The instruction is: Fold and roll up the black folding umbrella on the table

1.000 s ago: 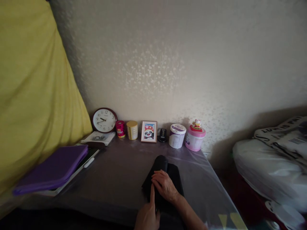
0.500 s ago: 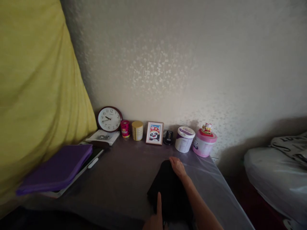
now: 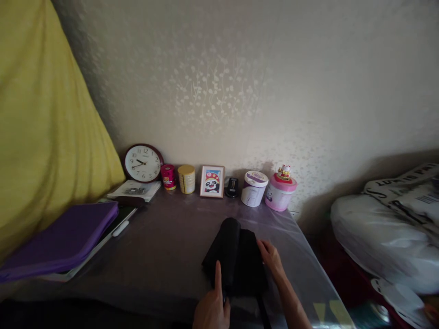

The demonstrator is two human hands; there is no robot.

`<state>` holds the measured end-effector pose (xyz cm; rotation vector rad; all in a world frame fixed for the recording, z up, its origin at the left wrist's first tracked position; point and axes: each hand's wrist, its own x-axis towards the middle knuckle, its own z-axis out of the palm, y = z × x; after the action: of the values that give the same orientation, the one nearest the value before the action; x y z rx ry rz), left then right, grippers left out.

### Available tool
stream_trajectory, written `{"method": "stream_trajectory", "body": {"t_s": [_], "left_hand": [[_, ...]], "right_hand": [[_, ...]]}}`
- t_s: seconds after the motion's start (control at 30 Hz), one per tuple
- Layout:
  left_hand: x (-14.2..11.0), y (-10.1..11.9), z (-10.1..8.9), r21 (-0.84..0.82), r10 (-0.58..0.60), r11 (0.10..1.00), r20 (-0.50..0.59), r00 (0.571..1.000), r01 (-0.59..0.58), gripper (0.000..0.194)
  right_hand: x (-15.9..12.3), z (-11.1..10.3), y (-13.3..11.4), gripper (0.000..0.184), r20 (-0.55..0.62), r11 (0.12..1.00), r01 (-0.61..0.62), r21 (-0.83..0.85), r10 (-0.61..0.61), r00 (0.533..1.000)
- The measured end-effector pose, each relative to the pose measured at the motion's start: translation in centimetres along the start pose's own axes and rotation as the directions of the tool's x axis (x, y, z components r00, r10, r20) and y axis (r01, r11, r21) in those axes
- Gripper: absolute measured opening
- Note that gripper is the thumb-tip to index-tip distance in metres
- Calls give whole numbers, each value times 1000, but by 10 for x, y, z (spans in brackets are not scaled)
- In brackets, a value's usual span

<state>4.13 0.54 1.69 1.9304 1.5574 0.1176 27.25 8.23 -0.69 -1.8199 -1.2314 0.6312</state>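
A black folded umbrella point(image 3: 229, 256) lies on the grey-covered table, its loose cloth panels partly spread to the right. A dark strap point(image 3: 263, 311) hangs from its near edge. My left hand point(image 3: 213, 307) is closed around its near end, index finger stretched along the cloth; the handle is mostly hidden inside the hand. At the right edge of the fabric, my right hand point(image 3: 270, 257) pinches a panel between thumb and fingers.
Along the wall stand a clock point(image 3: 144, 163), a red can point(image 3: 168, 177), a yellow-lidded can point(image 3: 186, 179), a framed panda picture point(image 3: 212, 182), a purple-white tub point(image 3: 254, 189) and a pink tub point(image 3: 279, 194). A purple folder point(image 3: 65, 237) lies left. Bagged goods point(image 3: 380, 237) are off the table's right edge.
My right hand has moved from the umbrella's far tip to its right side, drawing a panel outward. My left hand keeps its hold. The view has shifted slightly right.
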Motion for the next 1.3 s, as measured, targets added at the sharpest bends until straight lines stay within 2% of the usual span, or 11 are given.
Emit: {"method": "stream_trajectory", "body": {"t_s": [0.1, 0.23, 0.43, 0.53, 0.67, 0.8, 0.93, 1.03, 1.17, 1.3], "left_hand": [[0, -2, 3, 14, 14, 1000, -15, 1000, -13, 77], [0, -3, 6, -1, 16, 1000, -40, 999, -16, 75], [2, -6, 5, -40, 11, 999, -37, 999, -12, 75], [4, -9, 4, -91, 14, 996, -19, 1000, -15, 74], [4, -9, 3, -109, 11, 994, -24, 1000, -13, 74], [4, -10, 5, -108, 12, 994, -27, 1000, -15, 74], [5, -13, 6, -124, 43, 991, -17, 999, -45, 76], [5, -14, 4, -130, 43, 991, -5, 999, -43, 76], [4, -11, 0, -123, 25, 992, 5, 1000, -24, 72], [3, -10, -1, -69, -34, 997, 25, 999, 36, 65]], "right_hand": [[-11, 2, -6, 50, 16, 997, 41, 72, -42, 999], [-14, 7, -12, 54, 52, 993, 1, 117, -7, 999], [-2, 14, -11, 48, -42, 998, 46, 51, -44, 998], [-1, 13, -12, 45, -45, 992, 90, 90, -86, 995], [-2, 13, -31, 43, -11, 979, 118, 165, -118, 993], [4, 25, -60, 42, 8, 974, 162, 156, -165, 986], [13, 49, -78, 39, 26, 979, 198, 46, -199, 980], [16, 67, -85, 35, 49, 977, 185, -109, -180, 982], [12, 85, -92, 32, 72, 963, 182, -199, -171, 983], [4, 95, -103, 26, 199, 902, 235, -362, -171, 965]]}}
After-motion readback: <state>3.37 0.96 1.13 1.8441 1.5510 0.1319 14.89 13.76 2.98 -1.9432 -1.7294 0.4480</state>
